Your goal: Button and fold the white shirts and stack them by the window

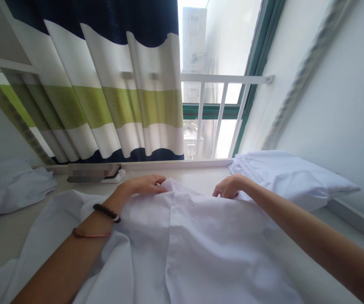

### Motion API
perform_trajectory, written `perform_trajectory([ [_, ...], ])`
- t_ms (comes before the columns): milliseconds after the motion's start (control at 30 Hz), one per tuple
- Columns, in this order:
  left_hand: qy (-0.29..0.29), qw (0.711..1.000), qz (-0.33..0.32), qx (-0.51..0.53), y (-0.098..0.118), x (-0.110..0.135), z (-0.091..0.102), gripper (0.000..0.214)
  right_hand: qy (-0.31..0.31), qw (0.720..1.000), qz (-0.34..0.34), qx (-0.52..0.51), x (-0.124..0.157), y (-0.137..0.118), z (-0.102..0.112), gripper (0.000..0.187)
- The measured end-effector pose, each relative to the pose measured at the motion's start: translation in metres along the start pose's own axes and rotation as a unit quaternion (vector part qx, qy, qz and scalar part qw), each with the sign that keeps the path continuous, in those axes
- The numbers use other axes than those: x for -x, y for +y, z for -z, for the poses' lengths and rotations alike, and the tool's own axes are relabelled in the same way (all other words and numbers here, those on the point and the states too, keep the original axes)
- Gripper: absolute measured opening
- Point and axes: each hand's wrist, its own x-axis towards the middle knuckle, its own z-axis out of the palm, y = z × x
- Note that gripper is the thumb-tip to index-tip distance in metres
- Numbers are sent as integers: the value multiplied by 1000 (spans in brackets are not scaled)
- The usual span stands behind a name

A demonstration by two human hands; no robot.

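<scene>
A white button-front shirt (197, 236) lies spread out before me, its button placket running down the middle. My left hand (148, 184) is at the far edge, left of the placket, fingers bent and closed on the cloth. At the same edge, further right, my right hand (230, 187) is curled over the fabric; its fingertips are partly hidden. Wrinkles run across the front of the shirt, and one side spreads left under my left forearm.
Folded white garments (289, 169) lie at the right by the wall. More white cloth (7, 185) is heaped at the left. A partly blurred stack of small items (94, 173) sits near the back ledge. Behind are a striped curtain (121, 101) and a white railing (226, 79) before the window.
</scene>
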Motion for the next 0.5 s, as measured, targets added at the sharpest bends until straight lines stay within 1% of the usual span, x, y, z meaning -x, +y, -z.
perform_trajectory([
  [33, -16, 999, -19, 26, 3, 3, 5, 30, -6, 1000, 10, 3, 3, -3, -1, 23],
  [67, -12, 998, -34, 55, 6, 6, 10, 31, -8, 1000, 22, 6, 5, -5, -2, 26],
  [100, 2, 995, -48, 86, 7, 8, 15, 33, 7, 999, 39, 6, 6, -7, 0, 26],
  [133, 22, 991, -58, 118, 7, 9, 20, 33, 42, 997, 59, 3, 8, -7, 2, 23],
  [167, 48, 986, -64, 145, 6, 10, 24, 35, 94, 993, 78, -2, 9, -7, 7, 18],
  [200, 80, 981, -64, 166, 3, 8, 28, 36, 155, 983, 94, -9, 10, -5, 14, 13],
  [233, 118, 976, -58, 176, 1, 6, 32, 39, 219, 970, 104, -14, 11, -3, 23, 12],
  [300, 187, 968, -30, 163, -5, -2, 36, 47, 353, 930, 97, -33, 8, 0, 41, 22],
  [333, 211, 966, -17, 150, -7, -8, 36, 51, 406, 909, 82, -48, 5, 2, 49, 26],
  [367, 223, 964, -8, 143, -8, -14, 36, 53, 452, 887, 66, -65, 0, 3, 56, 28],
  [400, 221, 965, -4, 140, -9, -21, 35, 54, 482, 871, 49, -81, -7, 3, 61, 28],
  [433, 206, 968, -3, 140, -10, -28, 32, 54, 491, 865, 35, -95, -14, 3, 63, 27],
  [467, 183, 973, -2, 142, -10, -34, 30, 53, 480, 870, 24, -106, -23, 3, 63, 29],
  [500, 156, 978, 3, 141, -10, -40, 27, 52, 453, 884, 18, -113, -33, 2, 62, 32],
])
